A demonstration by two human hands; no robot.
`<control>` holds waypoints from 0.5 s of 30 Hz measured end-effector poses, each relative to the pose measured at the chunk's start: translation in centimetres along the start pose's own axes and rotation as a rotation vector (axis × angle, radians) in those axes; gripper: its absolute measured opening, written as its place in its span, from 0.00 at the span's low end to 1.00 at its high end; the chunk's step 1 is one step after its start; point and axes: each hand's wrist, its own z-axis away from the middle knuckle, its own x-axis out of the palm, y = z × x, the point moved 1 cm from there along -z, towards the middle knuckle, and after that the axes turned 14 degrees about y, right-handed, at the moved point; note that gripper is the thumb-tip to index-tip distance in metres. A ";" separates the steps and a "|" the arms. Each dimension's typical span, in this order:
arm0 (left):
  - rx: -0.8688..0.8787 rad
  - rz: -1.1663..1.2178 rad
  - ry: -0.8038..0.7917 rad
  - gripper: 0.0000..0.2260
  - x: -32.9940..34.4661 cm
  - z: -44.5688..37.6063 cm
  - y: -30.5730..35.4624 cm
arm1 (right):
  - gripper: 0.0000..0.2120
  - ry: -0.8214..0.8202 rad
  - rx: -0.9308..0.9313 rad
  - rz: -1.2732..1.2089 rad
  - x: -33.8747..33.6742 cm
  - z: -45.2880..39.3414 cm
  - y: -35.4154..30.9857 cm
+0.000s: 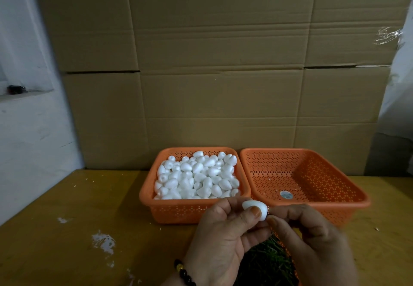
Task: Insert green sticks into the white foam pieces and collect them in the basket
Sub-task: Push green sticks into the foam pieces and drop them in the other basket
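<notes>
Left hand (220,238) pinches the foam piece (254,210) between thumb and fingers; right hand (312,236) fingertips curl against its lower end — any stick there is hidden.

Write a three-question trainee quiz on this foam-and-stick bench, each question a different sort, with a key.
1. True or false: the right-hand basket already holds finished pieces.
2. Which hand grips the foam piece? A) left hand B) right hand
3. Fill in: loose foam pieces fill the ____ basket.

Key: 1 false, it holds only a round sticker; 2 A, the right hand's fingertips just meet it; 3 left.
</notes>
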 end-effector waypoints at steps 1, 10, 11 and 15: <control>0.003 -0.002 0.003 0.15 0.0 0.0 0.0 | 0.08 -0.008 0.008 -0.002 0.0 0.0 0.0; 0.020 0.014 0.060 0.20 -0.4 -0.5 0.1 | 0.10 0.067 0.139 -0.076 0.3 0.6 0.7; 0.021 0.010 0.059 0.20 -0.4 -0.5 0.0 | 0.10 0.090 0.142 -0.091 0.4 0.7 0.7; 0.019 0.001 0.063 0.22 -0.4 -0.5 -0.1 | 0.08 0.148 0.135 -0.122 0.5 1.2 1.0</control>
